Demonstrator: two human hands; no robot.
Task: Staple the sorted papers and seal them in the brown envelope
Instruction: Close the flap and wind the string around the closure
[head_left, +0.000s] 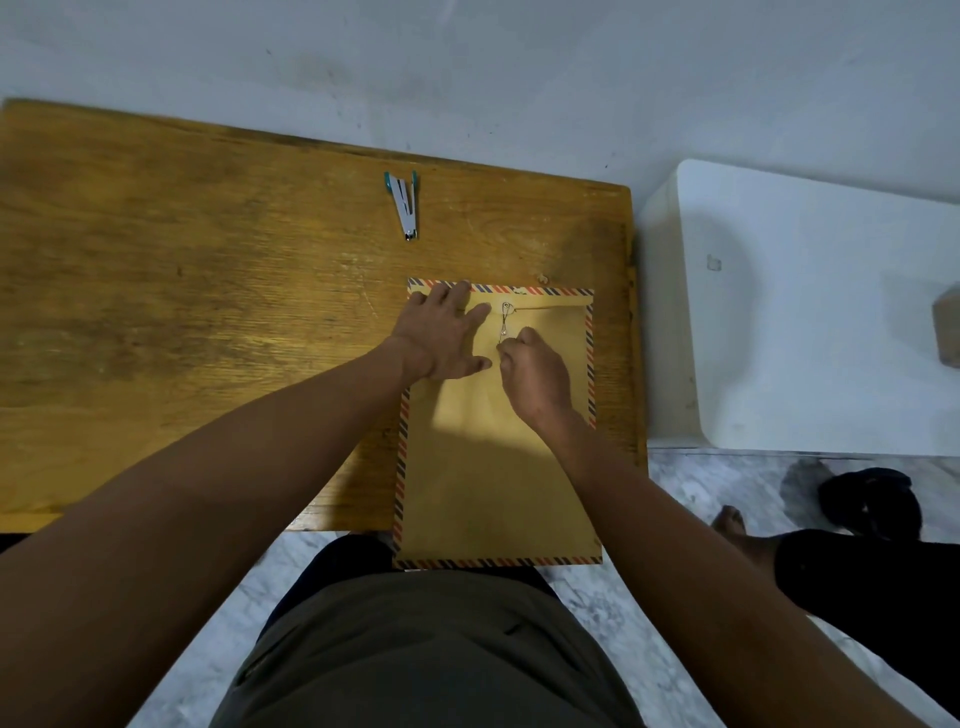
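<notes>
A brown envelope (488, 467) with a red and blue striped border lies on the right part of the wooden table (182, 291), its lower end hanging over the front edge. Its flap is folded down at the top. My left hand (441, 338) lies flat with spread fingers on the envelope's upper left corner. My right hand (535, 374) pinches the closure string (504, 325), which runs down from the round button near the flap. A silver and teal stapler (405, 205) rests at the back of the table, apart from both hands. No papers are in sight.
A white box-like surface (810, 312) stands right of the table, with a small brown object (946, 327) at its far right edge. A wall runs behind the table. Marble floor, my legs and a bare foot (732, 525) show below.
</notes>
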